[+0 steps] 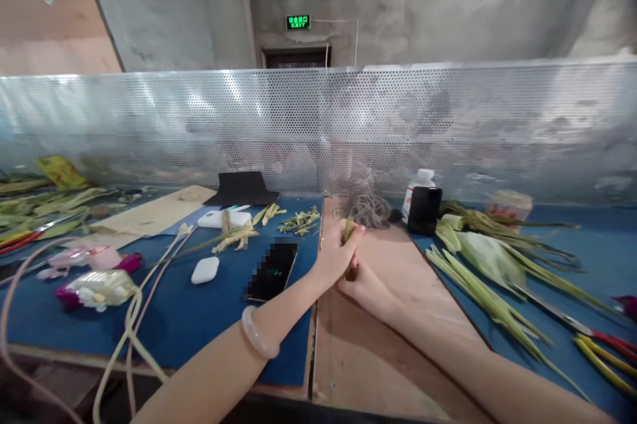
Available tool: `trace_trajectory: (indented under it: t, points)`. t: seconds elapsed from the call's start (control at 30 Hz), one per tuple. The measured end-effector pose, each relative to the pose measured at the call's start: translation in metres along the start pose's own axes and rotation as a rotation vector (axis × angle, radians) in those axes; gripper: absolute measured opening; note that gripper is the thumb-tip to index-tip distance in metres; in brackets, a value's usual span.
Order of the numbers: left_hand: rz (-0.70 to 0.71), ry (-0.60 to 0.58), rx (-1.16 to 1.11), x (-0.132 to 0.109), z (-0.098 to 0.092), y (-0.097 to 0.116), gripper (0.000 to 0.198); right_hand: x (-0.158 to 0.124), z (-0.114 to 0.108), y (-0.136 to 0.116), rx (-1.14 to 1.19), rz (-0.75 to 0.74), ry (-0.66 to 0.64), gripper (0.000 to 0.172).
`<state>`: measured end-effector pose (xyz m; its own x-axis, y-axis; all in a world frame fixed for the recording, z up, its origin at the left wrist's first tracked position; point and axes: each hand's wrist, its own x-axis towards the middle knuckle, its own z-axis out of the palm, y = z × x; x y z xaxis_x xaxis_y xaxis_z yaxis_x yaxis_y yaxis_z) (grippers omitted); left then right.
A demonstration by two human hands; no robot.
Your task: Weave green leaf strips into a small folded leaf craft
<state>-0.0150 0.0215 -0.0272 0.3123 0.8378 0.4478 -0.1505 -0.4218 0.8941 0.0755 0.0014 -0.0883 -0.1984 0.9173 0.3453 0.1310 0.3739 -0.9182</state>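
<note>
My left hand (pixel 332 255), below a pale bangle (pixel 259 333) on the wrist, is closed round a small olive-green piece of plant husk (pixel 348 230). Close against it from below right, my right hand (pixel 365 284) has its fingers curled round the lower part of the same husk piece. Both hands meet above a bare wooden board (pixel 393 357). The fingers hide most of the husk. Just beyond the hands lies a tangle of grey-brown cord (pixel 369 209).
A phone (pixel 275 270), a white earphone case (pixel 205 270) and plant scraps (pixel 300 220) lie left. To the right are a white bottle (pixel 417 197), green husk strips (pixel 485 294) and scissors with red and yellow handles (pixel 604 344). A perforated metal screen (pixel 223 125) stands behind.
</note>
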Motion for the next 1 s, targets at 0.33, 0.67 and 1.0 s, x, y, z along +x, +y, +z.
trace_trajectory:
  t: [0.33, 0.67, 1.0]
  points:
    - [-0.055, -0.066, 0.012, -0.001, -0.001, -0.008, 0.025, 0.003, -0.007, -0.002, 0.043, 0.092, -0.061, 0.013]
    - [-0.175, -0.033, 0.069, -0.001, 0.008, 0.0, 0.031, 0.003, -0.007, 0.004, -0.074, -0.015, -0.008, 0.006]
    - [-0.014, -0.234, 0.319, -0.009, 0.009, 0.008, 0.036, 0.017, -0.002, 0.024, -0.12, -0.205, -0.005, 0.031]
